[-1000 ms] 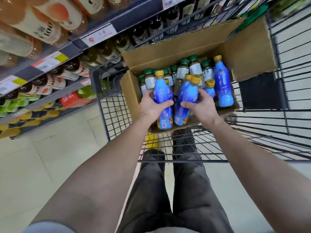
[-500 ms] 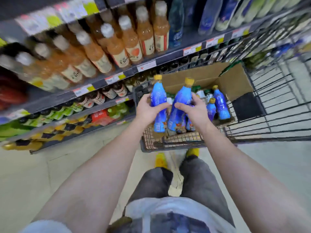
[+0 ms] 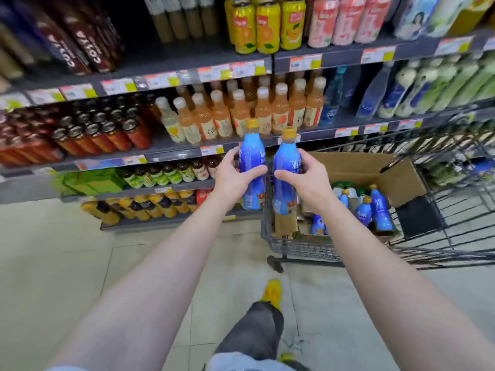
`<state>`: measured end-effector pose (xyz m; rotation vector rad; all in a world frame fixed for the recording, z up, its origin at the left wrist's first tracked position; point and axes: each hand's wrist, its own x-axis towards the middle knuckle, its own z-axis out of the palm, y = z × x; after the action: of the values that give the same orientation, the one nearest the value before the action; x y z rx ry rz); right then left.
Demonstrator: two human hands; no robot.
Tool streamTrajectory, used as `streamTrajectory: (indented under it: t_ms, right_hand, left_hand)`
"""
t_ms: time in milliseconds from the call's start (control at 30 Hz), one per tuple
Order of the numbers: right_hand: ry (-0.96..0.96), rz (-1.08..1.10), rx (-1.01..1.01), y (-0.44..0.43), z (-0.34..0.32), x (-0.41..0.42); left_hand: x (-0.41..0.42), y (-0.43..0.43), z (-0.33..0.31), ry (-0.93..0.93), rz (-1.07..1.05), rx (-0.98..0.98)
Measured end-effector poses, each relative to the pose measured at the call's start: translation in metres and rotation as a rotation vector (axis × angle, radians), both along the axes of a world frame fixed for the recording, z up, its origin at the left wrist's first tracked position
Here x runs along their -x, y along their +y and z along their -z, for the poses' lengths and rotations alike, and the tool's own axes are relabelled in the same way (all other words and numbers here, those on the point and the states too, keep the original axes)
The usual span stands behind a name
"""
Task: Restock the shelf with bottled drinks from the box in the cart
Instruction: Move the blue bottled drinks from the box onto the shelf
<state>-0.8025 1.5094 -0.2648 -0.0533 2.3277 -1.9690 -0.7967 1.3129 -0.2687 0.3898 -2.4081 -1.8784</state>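
My left hand [image 3: 232, 178] grips a blue bottle with a yellow cap [image 3: 251, 153], held upright in front of the shelves. My right hand [image 3: 305, 175] grips a second blue bottle [image 3: 284, 156] right beside it. Both bottles are in the air, left of the cardboard box [image 3: 401, 180] that sits in the wire cart [image 3: 300, 247]. Several more blue bottles [image 3: 379, 207] and green-capped bottles stand in the box. The shelf [image 3: 171, 151] behind the held bottles carries orange drink bottles [image 3: 241, 113].
Dark red-labelled bottles [image 3: 107, 132] fill the shelf's left part; blue and green bottles [image 3: 396, 95] stand at the right. Yellow and pink cans [image 3: 267, 25] sit on the upper shelf. Lower shelves hold small bottles. My leg and yellow shoe [image 3: 272, 293] are on the tiled floor.
Both hands have lifted their blue bottles out of the box and carried them up and left toward the shelves. My view has risen from the cart to the shelf.
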Motion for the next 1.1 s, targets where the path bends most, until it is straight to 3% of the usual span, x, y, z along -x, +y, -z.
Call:
streamTrajectory:
  t_ms: [333, 600, 1100]
  right_hand:
    - [0.119, -0.085, 0.057, -0.119, -0.067, -0.060]
    - [0.190, -0.174, 0.021, -0.252, -0.105, -0.068]
    - [0.221, -0.128, 0.021, -0.520, -0.155, -0.051]
  left_hand:
    - [-0.098, -0.110, -0.076, 0.158, -0.215, 0.036]
    - [-0.131, -0.237, -0.113, 0.228, -0.356, 0.191]
    - [-0.117, -0.503, -0.153, 0.290, -0.320, 0.200]
